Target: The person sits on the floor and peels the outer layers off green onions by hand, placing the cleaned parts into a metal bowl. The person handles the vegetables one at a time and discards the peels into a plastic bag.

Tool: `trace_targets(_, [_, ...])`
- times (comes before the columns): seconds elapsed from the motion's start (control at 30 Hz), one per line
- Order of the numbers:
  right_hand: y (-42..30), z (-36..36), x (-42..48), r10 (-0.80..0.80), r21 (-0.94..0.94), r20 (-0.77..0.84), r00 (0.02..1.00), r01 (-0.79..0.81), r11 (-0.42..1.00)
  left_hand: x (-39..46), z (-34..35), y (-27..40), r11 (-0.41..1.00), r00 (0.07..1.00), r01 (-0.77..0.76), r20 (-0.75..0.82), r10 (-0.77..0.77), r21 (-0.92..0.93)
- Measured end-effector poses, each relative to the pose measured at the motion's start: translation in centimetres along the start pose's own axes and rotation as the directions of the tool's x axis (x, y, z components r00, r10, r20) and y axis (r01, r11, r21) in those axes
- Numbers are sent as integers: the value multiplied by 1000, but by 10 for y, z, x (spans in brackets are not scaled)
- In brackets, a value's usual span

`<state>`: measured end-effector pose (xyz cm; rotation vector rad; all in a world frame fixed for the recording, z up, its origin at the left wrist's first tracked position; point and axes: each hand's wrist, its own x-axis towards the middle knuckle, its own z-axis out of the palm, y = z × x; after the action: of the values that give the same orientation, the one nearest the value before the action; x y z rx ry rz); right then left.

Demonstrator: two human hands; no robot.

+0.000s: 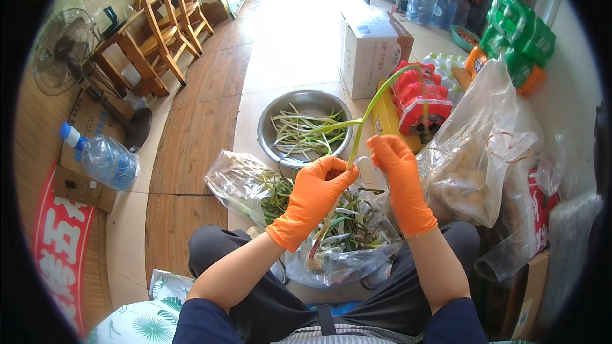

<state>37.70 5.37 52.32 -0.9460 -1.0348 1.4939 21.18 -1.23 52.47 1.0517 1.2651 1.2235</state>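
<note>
My left hand [318, 196], in an orange glove, pinches a long green scallion-like stalk [363, 124] that rises towards the upper right; its reddish root end hangs below the hand. My right hand [399, 172], gloved alike, is raised just right of the stalk with its fingers curled; whether they hold a thin strip cannot be made out. Beyond the hands stands a steel basin [264, 142] with peeled pale green stalks [306, 126] in it. Between my knees, a clear plastic bag [330, 270] holds leafy trimmings [358, 224]. Another clear bag [239, 181] with greens lies to the left.
On the right are a tied clear bag of round produce [464, 177], red-wrapped bottles [420, 98] and a cardboard box [370, 57]. A large water bottle [110, 162], a standing fan [138, 129] and wooden chairs [162, 33] are at the left.
</note>
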Motion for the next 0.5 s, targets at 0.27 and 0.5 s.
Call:
trace_targets(0.27, [-11,16,-16,91,-78,145,985,-80,994,-12,7,8,993,999,-39,-9,40,114])
trace_targets(0.5, [-22,16,-20,141,-54,197,970,-133,990,-11,2,5,991,996,74,54,-68,-114])
